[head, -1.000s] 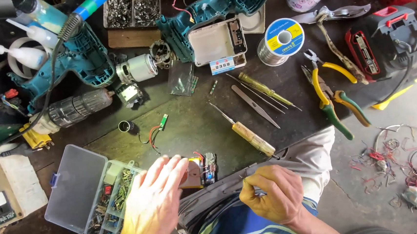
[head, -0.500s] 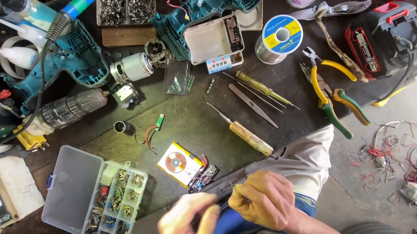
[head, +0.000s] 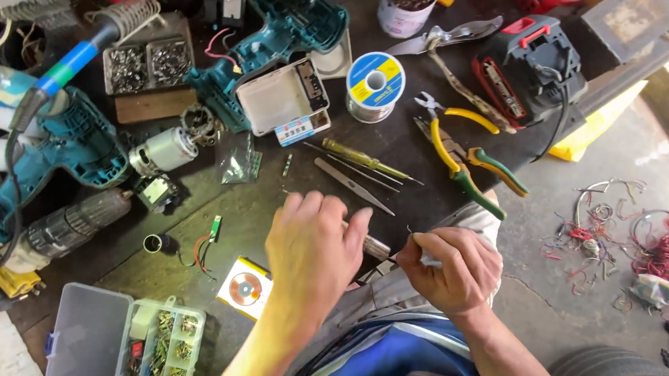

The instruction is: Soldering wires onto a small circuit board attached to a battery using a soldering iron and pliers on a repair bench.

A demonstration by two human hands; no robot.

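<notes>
Both hands work at the bench edge: left hand lies spread, fingers apart, over a screwdriver beside the small circuit board, while right hand pinches a thin wire.

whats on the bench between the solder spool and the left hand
In the head view, between the solder spool and the left hand lie a yellow-handled screwdriver and grey tweezers, both slanted on the dark bench.
</notes>
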